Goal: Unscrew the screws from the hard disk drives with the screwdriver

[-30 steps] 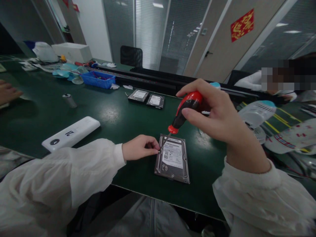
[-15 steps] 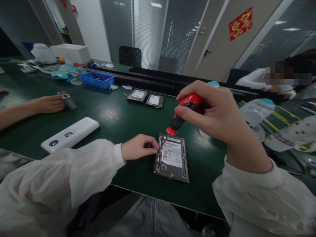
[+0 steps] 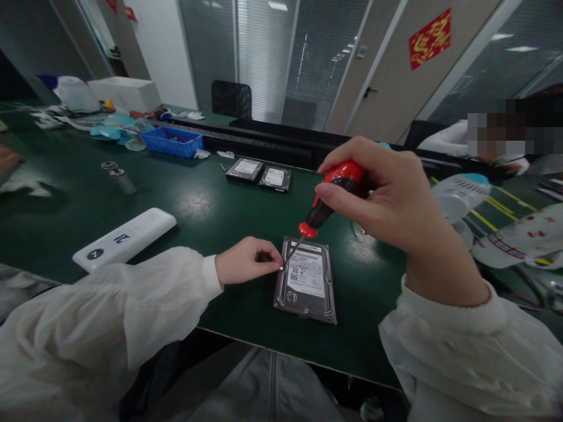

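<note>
My right hand [image 3: 389, 199] grips a red and black screwdriver [image 3: 318, 214], held at a slant. Its thin shaft runs down to the left edge of a hard drive [image 3: 307, 297], which lies label up on the green table. At that same edge, my left hand [image 3: 247, 261] is closed, with thumb and forefinger pinched together by the screwdriver tip. A tiny shiny bit [image 3: 281, 268] shows at the fingertips, too small to name for certain. The left fingertips hide part of the drive's edge.
Two more hard drives [image 3: 244, 168] lie farther back, beside a blue basket [image 3: 172, 144]. To the left are a white numbered device [image 3: 125, 239] and two metal cylinders [image 3: 124, 181]. Another person's hand [image 3: 9, 161] is at the far left. A white fan-like device [image 3: 460, 196] stands right.
The other person's hand has let go of the metal cylinders and drawn back left. My right hand has shifted slightly right. The shiny bit at my left fingertips now shows more clearly.
</note>
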A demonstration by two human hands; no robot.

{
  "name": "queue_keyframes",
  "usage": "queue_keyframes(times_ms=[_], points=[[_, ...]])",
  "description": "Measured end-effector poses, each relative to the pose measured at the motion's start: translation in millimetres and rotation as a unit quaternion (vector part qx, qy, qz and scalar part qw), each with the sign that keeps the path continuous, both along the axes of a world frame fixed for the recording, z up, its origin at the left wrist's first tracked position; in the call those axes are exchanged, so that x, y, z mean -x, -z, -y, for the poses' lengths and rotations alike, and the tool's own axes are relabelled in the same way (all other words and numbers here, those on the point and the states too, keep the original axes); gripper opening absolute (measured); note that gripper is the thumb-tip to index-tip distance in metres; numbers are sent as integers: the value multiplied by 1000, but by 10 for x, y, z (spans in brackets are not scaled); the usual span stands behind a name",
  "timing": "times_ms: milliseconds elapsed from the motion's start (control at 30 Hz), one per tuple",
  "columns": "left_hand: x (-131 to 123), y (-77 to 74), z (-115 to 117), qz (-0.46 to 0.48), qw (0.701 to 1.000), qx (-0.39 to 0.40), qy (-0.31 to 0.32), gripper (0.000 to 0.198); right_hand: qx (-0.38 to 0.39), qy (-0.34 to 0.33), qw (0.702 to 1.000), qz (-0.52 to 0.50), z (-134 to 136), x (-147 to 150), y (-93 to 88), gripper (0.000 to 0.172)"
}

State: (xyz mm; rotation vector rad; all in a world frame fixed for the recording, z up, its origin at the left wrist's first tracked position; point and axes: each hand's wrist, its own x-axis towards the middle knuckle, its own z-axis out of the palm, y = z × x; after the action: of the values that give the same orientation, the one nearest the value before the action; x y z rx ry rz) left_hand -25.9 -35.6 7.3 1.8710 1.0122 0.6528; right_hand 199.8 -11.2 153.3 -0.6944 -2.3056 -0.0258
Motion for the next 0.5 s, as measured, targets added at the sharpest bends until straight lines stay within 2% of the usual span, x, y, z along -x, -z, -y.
queue_keyframes(times_ms=[500], points=[[-15,-35,26,2,1000,11,-7,9,-4,-10,1000,-2,-1,4,1,17]])
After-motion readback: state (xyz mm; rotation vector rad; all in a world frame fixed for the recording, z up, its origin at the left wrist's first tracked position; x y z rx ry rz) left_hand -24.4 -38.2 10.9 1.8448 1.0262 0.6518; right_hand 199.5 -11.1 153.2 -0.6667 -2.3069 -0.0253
